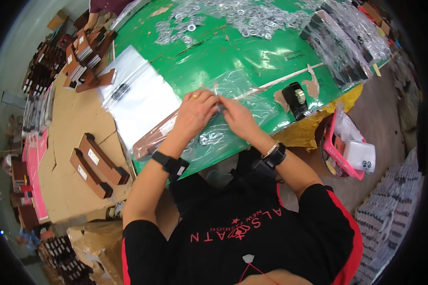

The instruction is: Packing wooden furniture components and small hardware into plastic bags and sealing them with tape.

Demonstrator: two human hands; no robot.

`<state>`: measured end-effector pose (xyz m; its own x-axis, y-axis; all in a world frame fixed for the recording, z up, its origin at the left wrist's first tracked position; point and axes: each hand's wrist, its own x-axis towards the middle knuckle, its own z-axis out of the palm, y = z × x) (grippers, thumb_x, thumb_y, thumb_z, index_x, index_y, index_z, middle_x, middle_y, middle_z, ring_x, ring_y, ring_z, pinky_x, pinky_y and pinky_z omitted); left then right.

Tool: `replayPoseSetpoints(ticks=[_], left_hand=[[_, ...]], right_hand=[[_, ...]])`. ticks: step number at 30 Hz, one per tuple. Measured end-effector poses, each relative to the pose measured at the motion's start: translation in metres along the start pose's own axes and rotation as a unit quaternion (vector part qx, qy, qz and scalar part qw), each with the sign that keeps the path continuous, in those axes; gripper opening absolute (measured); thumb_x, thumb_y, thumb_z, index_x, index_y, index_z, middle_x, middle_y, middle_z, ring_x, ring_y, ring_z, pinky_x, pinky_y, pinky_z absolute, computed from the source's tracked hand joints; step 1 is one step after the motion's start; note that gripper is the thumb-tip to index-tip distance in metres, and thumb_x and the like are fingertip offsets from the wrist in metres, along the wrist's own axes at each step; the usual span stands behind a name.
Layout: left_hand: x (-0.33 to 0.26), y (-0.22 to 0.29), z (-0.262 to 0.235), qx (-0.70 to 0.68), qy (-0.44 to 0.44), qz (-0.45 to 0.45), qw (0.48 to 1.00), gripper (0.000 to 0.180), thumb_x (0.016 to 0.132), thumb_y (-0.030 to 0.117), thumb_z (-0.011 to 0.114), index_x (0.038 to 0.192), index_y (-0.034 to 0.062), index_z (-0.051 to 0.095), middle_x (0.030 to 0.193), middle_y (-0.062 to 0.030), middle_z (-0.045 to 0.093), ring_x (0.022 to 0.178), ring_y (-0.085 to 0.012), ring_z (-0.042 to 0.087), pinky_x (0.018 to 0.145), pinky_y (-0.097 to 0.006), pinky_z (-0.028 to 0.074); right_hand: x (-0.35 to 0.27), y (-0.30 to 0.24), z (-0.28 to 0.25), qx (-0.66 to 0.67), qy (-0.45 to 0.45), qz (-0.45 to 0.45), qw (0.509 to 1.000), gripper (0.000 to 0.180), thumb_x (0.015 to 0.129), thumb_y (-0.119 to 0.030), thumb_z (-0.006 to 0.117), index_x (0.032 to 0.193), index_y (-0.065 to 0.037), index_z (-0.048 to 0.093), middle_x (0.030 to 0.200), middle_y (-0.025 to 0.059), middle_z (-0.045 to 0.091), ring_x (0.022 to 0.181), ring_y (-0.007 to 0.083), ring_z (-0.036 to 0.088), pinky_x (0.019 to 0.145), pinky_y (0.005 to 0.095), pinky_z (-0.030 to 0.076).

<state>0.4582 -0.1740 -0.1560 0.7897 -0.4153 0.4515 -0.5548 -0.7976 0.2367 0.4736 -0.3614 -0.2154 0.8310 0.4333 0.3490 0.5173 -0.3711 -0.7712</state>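
Both my hands meet over a crinkled clear plastic bag (240, 88) near the front of the green table. The fingers of my left hand (196, 111) are bent and closed on the bag. Thumb and forefinger of my right hand (239, 117) pinch the plastic beside the left fingertips; a small dark bit shows there, too small to name. Below my left wrist lies a brown bar (153, 137) with a white label, its right end hidden by my hand and the bag. A stack of flat clear bags (140, 85) lies left of it.
A black tape dispenser (297, 100) stands right of my hands. Two brown pieces with black ends (100, 159) rest on cardboard at left. Small metal-like rings in clear bags (252, 19) cover the far table. A pink basket (340, 147) stands at right. Another person (109, 5) is at far left.
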Motion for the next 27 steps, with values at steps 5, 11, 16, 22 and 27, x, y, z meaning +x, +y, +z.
replayPoseSetpoints(ticks=[5, 11, 16, 22, 27], left_hand=[[0.006, -0.009, 0.012, 0.046, -0.058, 0.041, 0.996, 0.016, 0.094, 0.026, 0.061, 0.100, 0.0113, 0.064, 0.107, -0.0028, 0.063, 0.116, -0.0228, 0.056, 0.101, -0.041, 0.040], [0.020, -0.026, 0.012, 0.076, -0.150, 0.067, 0.984, 0.027, 0.097, 0.040, 0.057, 0.095, 0.0147, 0.067, 0.095, 0.0004, 0.063, 0.105, -0.0213, 0.057, 0.101, -0.043, 0.037], [0.027, -0.032, 0.016, 0.007, -0.220, 0.026, 0.975, 0.032, 0.094, 0.048, 0.060, 0.097, 0.0172, 0.068, 0.094, 0.0009, 0.065, 0.102, -0.0221, 0.058, 0.091, -0.042, 0.040], [0.014, -0.032, 0.029, -0.031, -0.120, 0.020, 0.992, 0.031, 0.095, 0.046, 0.059, 0.102, 0.0162, 0.066, 0.094, -0.0029, 0.066, 0.101, -0.0244, 0.059, 0.089, -0.041, 0.040], [0.014, -0.026, 0.025, -0.065, -0.102, -0.014, 0.993, 0.023, 0.100, 0.032, 0.053, 0.105, 0.0125, 0.062, 0.098, -0.0063, 0.067, 0.102, -0.0269, 0.059, 0.090, -0.042, 0.040]], right_hand=[[0.026, 0.009, -0.039, -0.005, 0.015, 0.015, 1.000, 0.046, 0.092, -0.013, 0.061, 0.135, 0.001, 0.051, 0.123, 0.0201, 0.063, 0.110, 0.0391, 0.061, 0.093, 0.0468, 0.049], [0.063, 0.027, -0.047, -0.303, 0.048, 0.189, 0.933, 0.092, 0.074, -0.056, 0.080, 0.135, 0.005, 0.050, 0.128, 0.0215, 0.061, 0.115, 0.0367, 0.060, 0.090, 0.0506, 0.046], [0.074, 0.032, -0.041, -0.303, 0.000, 0.233, 0.924, 0.072, 0.068, -0.050, 0.086, 0.114, 0.000, 0.063, 0.102, 0.0143, 0.071, 0.097, 0.0331, 0.068, 0.088, 0.0513, 0.046], [0.077, 0.045, -0.038, -0.183, 0.025, 0.231, 0.955, 0.038, 0.071, -0.035, 0.085, 0.093, -0.008, 0.068, 0.088, 0.0094, 0.072, 0.085, 0.0275, 0.070, 0.073, 0.0426, 0.051], [0.069, 0.041, -0.042, -0.015, 0.059, 0.183, 0.981, 0.029, 0.076, -0.023, 0.081, 0.093, -0.004, 0.069, 0.084, 0.0067, 0.070, 0.076, 0.0176, 0.065, 0.067, 0.0334, 0.050]])
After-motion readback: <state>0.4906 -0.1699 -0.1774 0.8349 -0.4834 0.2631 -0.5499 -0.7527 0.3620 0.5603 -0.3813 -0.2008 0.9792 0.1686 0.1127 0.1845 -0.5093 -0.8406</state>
